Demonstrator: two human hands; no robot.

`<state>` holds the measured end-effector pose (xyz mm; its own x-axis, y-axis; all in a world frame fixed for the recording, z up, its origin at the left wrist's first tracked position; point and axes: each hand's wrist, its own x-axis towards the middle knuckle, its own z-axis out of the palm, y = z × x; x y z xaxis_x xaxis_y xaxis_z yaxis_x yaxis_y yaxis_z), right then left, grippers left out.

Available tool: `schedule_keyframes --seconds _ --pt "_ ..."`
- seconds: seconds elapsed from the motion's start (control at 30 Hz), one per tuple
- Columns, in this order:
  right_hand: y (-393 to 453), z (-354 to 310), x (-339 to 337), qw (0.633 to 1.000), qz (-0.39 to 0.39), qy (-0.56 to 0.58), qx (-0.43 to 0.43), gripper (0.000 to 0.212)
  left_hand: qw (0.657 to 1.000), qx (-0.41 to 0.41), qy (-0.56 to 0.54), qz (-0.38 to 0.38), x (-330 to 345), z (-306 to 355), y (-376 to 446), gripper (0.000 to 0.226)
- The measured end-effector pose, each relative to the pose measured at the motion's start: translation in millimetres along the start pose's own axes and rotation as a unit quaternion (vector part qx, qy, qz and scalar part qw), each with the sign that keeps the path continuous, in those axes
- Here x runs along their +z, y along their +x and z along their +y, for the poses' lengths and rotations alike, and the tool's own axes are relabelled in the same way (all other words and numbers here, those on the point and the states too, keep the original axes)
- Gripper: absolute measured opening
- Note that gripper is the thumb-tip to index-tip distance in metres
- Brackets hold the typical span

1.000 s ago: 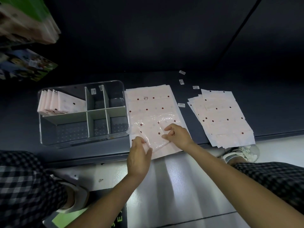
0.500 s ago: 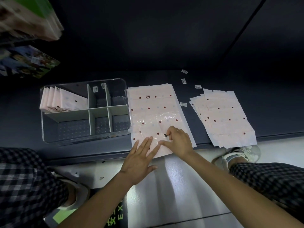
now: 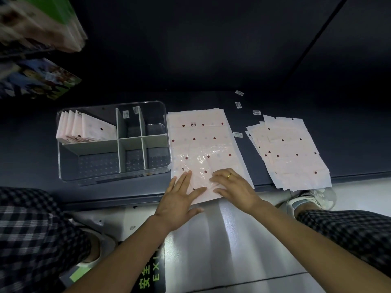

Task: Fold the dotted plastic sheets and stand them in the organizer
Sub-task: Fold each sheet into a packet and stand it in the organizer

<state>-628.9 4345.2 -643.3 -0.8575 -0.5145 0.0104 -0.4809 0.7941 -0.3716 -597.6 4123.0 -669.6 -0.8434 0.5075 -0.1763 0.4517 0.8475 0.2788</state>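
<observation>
While both hands lie flat on it, the dotted sheet (image 3: 203,144) sits spread on the dark shelf (image 3: 275,98), its near edge overhanging the shelf lip. Left hand (image 3: 179,199): fingers straight and splayed, pressing the sheet's near left part, gripping nothing. Right hand (image 3: 232,187): fingers extended, palm down on the near right part, gold ring (image 3: 229,176) on one finger, nothing held. Clear organizer (image 3: 148,105) just left of the sheet, grey dividers inside; folded sheets (image 3: 84,129) stand in its far left compartment, other compartments show only the base. Loose pile of unfolded sheets (image 3: 289,153) lies to the right, apart from the middle sheet. Small white labels (image 3: 238,134) scattered between and beyond them.
</observation>
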Motion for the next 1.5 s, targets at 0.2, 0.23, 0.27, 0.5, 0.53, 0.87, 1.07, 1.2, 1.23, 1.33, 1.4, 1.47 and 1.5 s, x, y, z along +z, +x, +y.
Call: schedule_keyframes --seconds 0.2,0.23,0.27,0.5,0.53,0.87,1.07,1.2,1.23,1.33,1.4,1.47,1.5 --pt "13.7 0.3 -6.6 0.981 0.012 -0.149 -0.126 0.036 0.996 -0.027 -0.052 0.06 -7.2 -4.2 2.8 0.053" --pt "14.8 0.3 -7.4 0.974 0.005 -0.177 -0.141 0.04 0.995 -0.033 -0.065 0.067 -8.2 -5.0 4.2 0.052" --pt "15.3 0.4 -8.1 0.967 -0.009 -0.206 -0.152 0.047 0.994 -0.04 -0.075 0.07 -9.2 -5.6 6.1 0.051" --pt "27.6 -3.4 -15.1 0.936 -0.026 -0.289 -0.198 0.029 0.984 -0.079 -0.142 0.079 -14.3 -4.6 15.2 0.044" --pt "28.9 -4.0 -15.6 0.937 -0.016 -0.289 -0.195 0.025 0.982 -0.081 -0.15 0.075 -15.4 -4.4 14.8 0.044" --pt "45.4 -34.9 -65.1 0.991 0.132 -0.008 -0.029 0.01 0.901 -0.133 -0.296 0.287 -71.2 3.1 11.0 0.007" --pt "80.9 -84.5 -100.2 0.994 0.031 0.104 0.024 0.007 0.864 -0.114 -0.409 0.269 -130.4 -31.2 -0.7 0.002" --pt "115.0 -126.5 -102.3 0.988 0.006 0.146 0.043 0.019 0.871 -0.156 -0.297 0.36 -155.5 -72.8 -18.1 0.012" --pt "124.6 -136.5 -100.8 0.985 0.015 0.162 0.048 0.023 0.871 -0.198 -0.247 0.375 -157.6 -85.5 -22.6 0.017" --pt "157.4 -165.3 -94.5 0.973 0.045 0.219 0.058 0.019 0.849 -0.36 -0.158 0.351 -154.7 -120.5 -38.5 0.023" --pt "182.1 -182.4 -88.9 0.97 0.06 0.227 0.061 0.016 0.828 -0.432 -0.158 0.321 -149.1 -136.3 -47.7 0.022" --pt "204.8 -198.2 -82.3 0.972 0.07 0.217 0.058 0.017 0.822 -0.458 -0.166 0.295 -143.4 -145.1 -51.7 0.023" --pt "214.8 -204.4 -78.6 0.976 0.07 0.199 0.054 0.015 0.825 -0.46 -0.167 0.284 -141.1 -147.2 -51.6 0.024"
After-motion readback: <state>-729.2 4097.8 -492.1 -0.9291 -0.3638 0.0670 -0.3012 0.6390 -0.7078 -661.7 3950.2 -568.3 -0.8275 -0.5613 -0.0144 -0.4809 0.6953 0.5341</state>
